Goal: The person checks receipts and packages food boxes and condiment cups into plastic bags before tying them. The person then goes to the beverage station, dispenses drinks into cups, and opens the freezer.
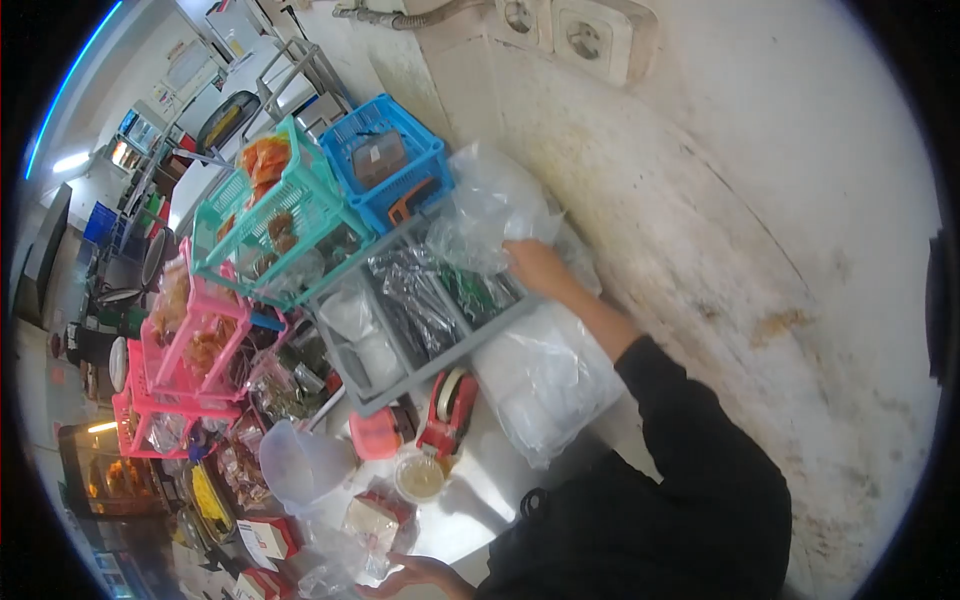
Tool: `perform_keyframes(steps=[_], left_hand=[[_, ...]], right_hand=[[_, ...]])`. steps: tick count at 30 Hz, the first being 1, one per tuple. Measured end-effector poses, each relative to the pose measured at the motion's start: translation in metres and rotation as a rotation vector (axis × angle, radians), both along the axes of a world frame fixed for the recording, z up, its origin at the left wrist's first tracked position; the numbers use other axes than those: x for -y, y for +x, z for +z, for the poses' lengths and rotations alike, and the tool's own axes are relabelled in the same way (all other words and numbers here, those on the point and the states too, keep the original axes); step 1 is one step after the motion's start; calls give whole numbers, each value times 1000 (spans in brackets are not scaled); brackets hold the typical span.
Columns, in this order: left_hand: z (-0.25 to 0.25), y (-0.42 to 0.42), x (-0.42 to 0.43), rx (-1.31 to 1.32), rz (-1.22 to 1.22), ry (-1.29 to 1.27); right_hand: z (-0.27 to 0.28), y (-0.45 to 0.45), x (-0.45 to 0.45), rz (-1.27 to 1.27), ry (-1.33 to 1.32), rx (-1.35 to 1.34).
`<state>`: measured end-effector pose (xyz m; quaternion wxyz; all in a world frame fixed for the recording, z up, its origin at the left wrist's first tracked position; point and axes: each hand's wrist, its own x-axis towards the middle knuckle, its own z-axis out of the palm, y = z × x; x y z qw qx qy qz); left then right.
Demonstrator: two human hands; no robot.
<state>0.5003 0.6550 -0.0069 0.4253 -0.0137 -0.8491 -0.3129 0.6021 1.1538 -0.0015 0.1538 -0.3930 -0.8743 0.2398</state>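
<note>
My right hand reaches to the back, its fingers closed on a crumpled clear plastic bag beside the grey divided tray. The tray holds dark folded bags, green plastic and white packs. Low in view, my left hand is partly cut off by the frame edge. Its fingers seem pinched on a thin clear plastic bag. Just above it lie a wrapped pack and a small lidded cup.
A red tape dispenser, a pink container and a translucent tub stand near the tray. Green, blue and pink baskets line the far side. A stack of clear bags lies beside the wall.
</note>
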Motion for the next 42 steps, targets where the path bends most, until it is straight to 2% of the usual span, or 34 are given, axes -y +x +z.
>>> perform_keyframes(steps=[1,3,5,6,7,8,10,11,12,13,14,16,18,20,21,23,25,26,28,29,30,32,33,34,36,38,40,41,42], left_hand=[[19,4,-39,-99,-216,19],[22,1,-87,-135,-335,-93],[51,7,-152,36,-640,-217],[62,0,-185,10,-846,-383],[57,-6,-220,277,-1063,-291],[86,-14,-261,116,-1140,-605],[67,-42,-316,275,-1219,-705],[49,-57,-331,276,-1217,-713],[28,-74,-346,319,-1275,-710],[11,-86,-357,365,-1333,-704],[-5,-93,-364,366,-1334,-706],[-26,-104,-374,481,-1419,-552],[-20,-102,-394,471,-1441,-514],[-6,-101,-424,448,-1463,-479],[1,-101,-442,410,-1501,-493],[14,-105,-463,372,-1532,-506],[25,-111,-472,364,-1702,-721],[38,-109,-466,358,-1695,-722],[68,-93,-439,438,-1511,-952],[76,-84,-428,449,-1504,-950],[82,-74,-417,462,-1446,-939],[80,-64,-400,479,-1383,-917],[73,-62,-393,483,-1324,-993],[70,-61,-387,481,-1262,-1065],[71,-53,-372,421,-1232,-991],[76,-43,-359,364,-1197,-917],[88,-30,-343,223,-1051,-802],[102,-22,-336,228,-1031,-791],[124,-13,-329,203,-1321,-377]], right_hand=[[-15,-9,-1,-56,108,-96],[3,-28,23,-120,175,-282],[16,-49,44,170,261,-400],[22,-61,55,254,212,-365],[24,-71,62,337,161,-329],[18,-77,64,336,146,-326],[6,-85,63,354,120,-127],[17,-73,64,441,155,125],[27,-57,57,438,155,118],[35,-39,48,556,189,-147],[44,-22,40,670,220,-411],[75,-6,-2,340,-590,-551],[40,-12,-51,-133,-136,-203],[-5,-25,-88,-223,-90,11],[-25,-36,-98,-218,-87,8],[-41,-56,-105,-354,123,-196],[-40,-56,-100,-344,199,-270],[-31,-56,-98,-337,276,-341],[-6,-50,-97,-362,244,-393],[2,-44,-95,-393,211,-436],[4,-35,-100,-386,201,-429],[16,-18,-124,-180,-228,-185],[31,-14,-124,-170,-224,-181],[48,-11,-126,-163,-157,-256],[85,-6,-117,-145,-81,-332],[124,-1,-97,-116,371,-278],[190,14,-39,36,-108,-441],[198,23,-19,256,-210,-289],[203,31,0,473,-311,-128]])
